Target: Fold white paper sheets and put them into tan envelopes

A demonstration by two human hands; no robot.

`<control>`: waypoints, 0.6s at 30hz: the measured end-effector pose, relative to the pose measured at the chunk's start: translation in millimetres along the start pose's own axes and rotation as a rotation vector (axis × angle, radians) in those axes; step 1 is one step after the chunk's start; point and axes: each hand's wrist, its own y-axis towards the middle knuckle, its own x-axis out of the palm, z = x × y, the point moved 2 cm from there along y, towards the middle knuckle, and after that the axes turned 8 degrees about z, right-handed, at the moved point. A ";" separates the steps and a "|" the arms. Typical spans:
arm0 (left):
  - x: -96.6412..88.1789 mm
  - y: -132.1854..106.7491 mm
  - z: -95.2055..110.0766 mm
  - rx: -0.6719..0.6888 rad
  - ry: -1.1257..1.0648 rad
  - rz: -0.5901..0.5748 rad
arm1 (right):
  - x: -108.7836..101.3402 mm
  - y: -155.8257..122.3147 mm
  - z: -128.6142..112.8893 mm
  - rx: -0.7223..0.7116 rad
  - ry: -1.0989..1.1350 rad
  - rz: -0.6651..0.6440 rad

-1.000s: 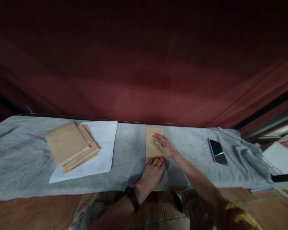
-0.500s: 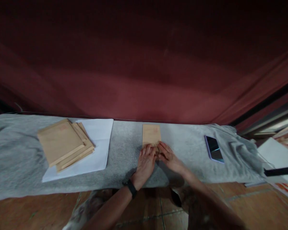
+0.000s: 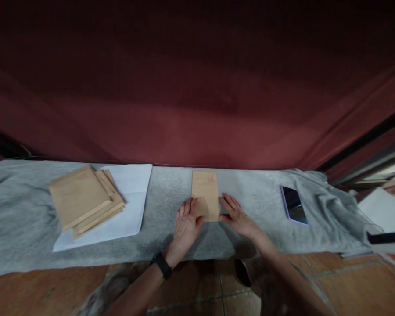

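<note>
A brown paper envelope (image 3: 206, 193) with faint red print near its top right lies flat on the grey cloth (image 3: 164, 197), upright to my view. My left hand (image 3: 187, 221) rests at its lower left edge, fingers extended, thumb and index finger on the paper. At the lower right edge is my right hand (image 3: 237, 216), its fingers spread and the thumb tip by the envelope's corner. Neither hand grips anything. A dark watch (image 3: 163, 264) is on my left wrist.
To the left, several brown envelopes (image 3: 80, 193) are stacked askew on white paper sheets (image 3: 134, 193). A phone (image 3: 294, 204) with a purple edge lies to the right. Behind the cloth hangs a dark red curtain (image 3: 191, 123); tiled floor (image 3: 342, 276) shows in front.
My hands were together over the envelope's lower end. They have parted to its two sides, the left hand moving left and the right slightly right, baring the lower end.
</note>
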 end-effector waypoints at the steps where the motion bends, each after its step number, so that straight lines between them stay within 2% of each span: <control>1: -0.8 1.5 0.8 -0.012 -0.031 -0.005 | -1.1 1.4 -1.4 -0.023 0.005 0.018; 6: -0.5 7.3 3.8 -0.118 -0.137 -0.036 | -10.9 4.4 -28.2 -0.193 -0.015 0.100; 13: 1.0 13.9 -3.9 -0.201 -0.223 -0.028 | -6.6 -1.4 -79.6 -0.221 -0.200 0.058; 16: 1.4 20.8 -10.3 -0.328 -0.364 -0.020 | -1.7 -3.1 -88.9 -0.215 -0.218 0.077; 18: 2.4 25.9 -12.8 -0.453 -0.562 -0.048 | 1.0 -4.2 -92.9 -0.193 -0.214 0.110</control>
